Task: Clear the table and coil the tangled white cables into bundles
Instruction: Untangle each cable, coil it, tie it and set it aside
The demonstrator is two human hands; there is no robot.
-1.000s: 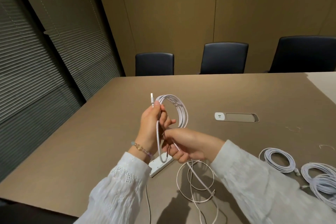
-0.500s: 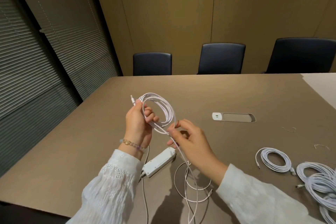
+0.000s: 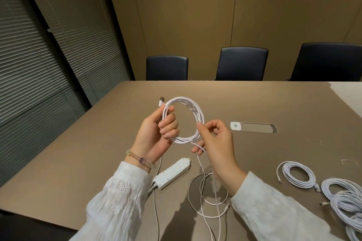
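Right hand (image 3: 215, 143) has swung up from low, fingers pinched on the cable, adding a turn to the coil (image 3: 184, 120) clamped in left hand (image 3: 156, 135) over tabletop near edge; loose tail (image 3: 205, 197) remains, winding nearly done

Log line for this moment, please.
left hand: holds round white cable coil | right hand: pinches coil, feeding tail | tail: loose on brown table
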